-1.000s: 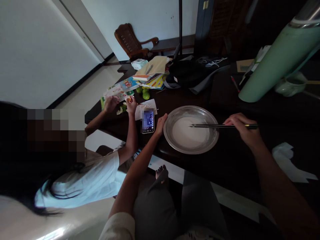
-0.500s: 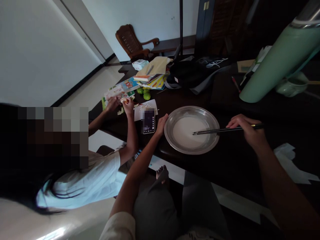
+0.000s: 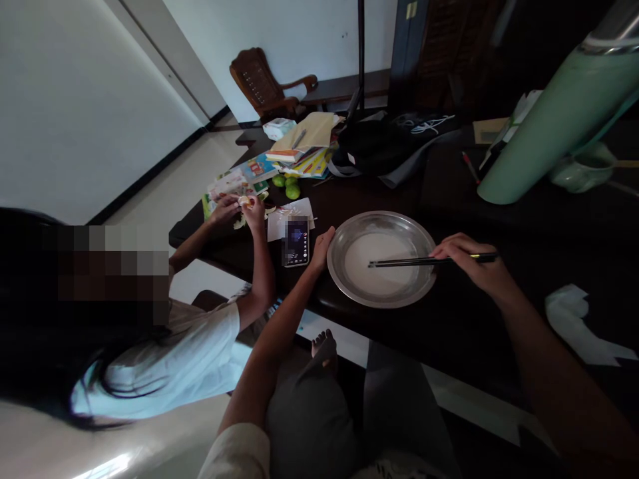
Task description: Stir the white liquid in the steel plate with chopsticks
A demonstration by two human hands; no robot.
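A round metal basin (image 3: 344, 285) rests on the dark table, holding a milky white liquid (image 3: 369, 266). My left hand (image 3: 322, 249) grips the basin's left rim, with the thumb by the edge and the fingers partly hidden. In my right hand (image 3: 466, 259) is a pair of black chopsticks (image 3: 407, 262), held closed around their rear part. The chopsticks lie nearly level across the right rim, and their tips reach into the white liquid near its middle. A phone (image 3: 297, 241) with a lit screen lies left of my left hand.
At left, another person (image 3: 174, 366) holds a small peeled fruit (image 3: 244, 201) in their hands. Green citrus fruits (image 3: 292, 191), stacked books (image 3: 304, 143) and a black bag (image 3: 372, 150) lie further back. A tall green flask (image 3: 554, 120) and crumpled tissue (image 3: 572, 316) are at right.
My right hand has moved left towards the basin, and the chopstick tips have shifted left through the liquid. My left hand stays on the rim. The phone's screen picture has changed.
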